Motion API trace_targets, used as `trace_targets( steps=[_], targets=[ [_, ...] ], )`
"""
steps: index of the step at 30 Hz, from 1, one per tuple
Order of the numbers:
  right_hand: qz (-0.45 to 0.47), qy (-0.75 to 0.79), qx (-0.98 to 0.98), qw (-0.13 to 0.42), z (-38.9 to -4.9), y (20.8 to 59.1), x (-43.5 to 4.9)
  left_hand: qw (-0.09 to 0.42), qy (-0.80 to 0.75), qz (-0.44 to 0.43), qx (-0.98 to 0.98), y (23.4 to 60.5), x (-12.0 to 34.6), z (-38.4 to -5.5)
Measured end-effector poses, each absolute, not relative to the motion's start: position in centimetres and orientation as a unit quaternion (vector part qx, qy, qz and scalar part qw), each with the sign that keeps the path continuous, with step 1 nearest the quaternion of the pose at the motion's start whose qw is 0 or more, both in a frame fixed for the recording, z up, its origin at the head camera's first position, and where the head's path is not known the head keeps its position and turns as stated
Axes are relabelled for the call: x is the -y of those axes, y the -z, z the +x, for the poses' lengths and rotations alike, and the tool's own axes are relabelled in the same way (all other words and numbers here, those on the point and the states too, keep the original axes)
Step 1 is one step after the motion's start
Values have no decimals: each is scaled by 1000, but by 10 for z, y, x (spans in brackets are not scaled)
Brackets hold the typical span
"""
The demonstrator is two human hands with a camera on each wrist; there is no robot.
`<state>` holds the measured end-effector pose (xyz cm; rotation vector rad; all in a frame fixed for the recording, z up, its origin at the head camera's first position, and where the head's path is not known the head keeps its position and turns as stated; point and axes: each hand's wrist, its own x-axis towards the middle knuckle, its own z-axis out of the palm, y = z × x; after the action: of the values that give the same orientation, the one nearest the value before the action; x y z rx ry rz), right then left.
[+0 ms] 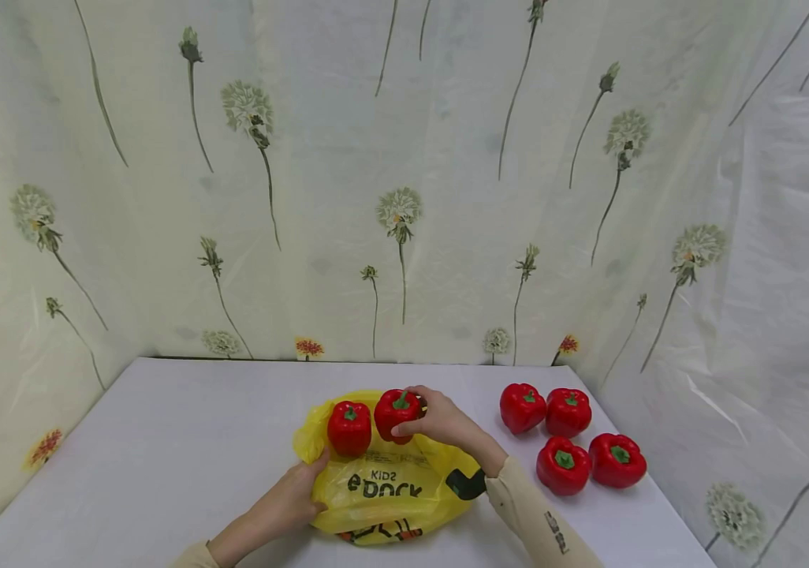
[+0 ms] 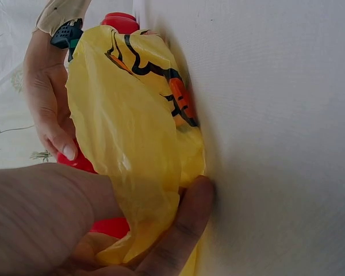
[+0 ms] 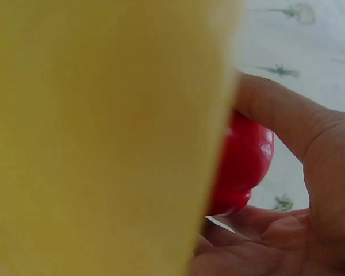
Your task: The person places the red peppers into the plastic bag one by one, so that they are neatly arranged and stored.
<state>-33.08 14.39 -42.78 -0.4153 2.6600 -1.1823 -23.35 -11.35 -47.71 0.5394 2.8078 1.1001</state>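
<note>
A yellow plastic bag [image 1: 376, 505] with dark printing lies on the table, its mouth spread. My left hand [image 1: 291, 493] grips the bag's left side; in the left wrist view the yellow film runs between the fingers [image 2: 187, 224]. With thumb and fingers, my right hand [image 1: 447, 422] holds a red bell pepper [image 1: 390, 410] with a green stem over the bag's opening. To its left, another red bell pepper [image 1: 350, 430] sits at the bag's mouth. In the right wrist view the bag hides much of the held pepper [image 3: 247, 161].
Several more red bell peppers [image 1: 564, 473] stand grouped on the right of the white table [image 1: 163, 442], near its right edge. A curtain [image 1: 319, 197] with a dandelion pattern hangs behind the table and along its sides.
</note>
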Motion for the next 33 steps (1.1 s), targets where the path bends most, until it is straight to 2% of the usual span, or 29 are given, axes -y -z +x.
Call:
trace_targets(
  steps=[10,23,33],
  targets=[
    [-163,344,-915,134,-337,434,-151,43,-359,167,-917,475,113,-233],
    [-181,303,-921,167,-342,415,-145,45,-360,169,-916,475,113,-232],
    [-194,307,-914,182,-346,431,-138,47,-364,170,-915,474,114,-233]
  ],
)
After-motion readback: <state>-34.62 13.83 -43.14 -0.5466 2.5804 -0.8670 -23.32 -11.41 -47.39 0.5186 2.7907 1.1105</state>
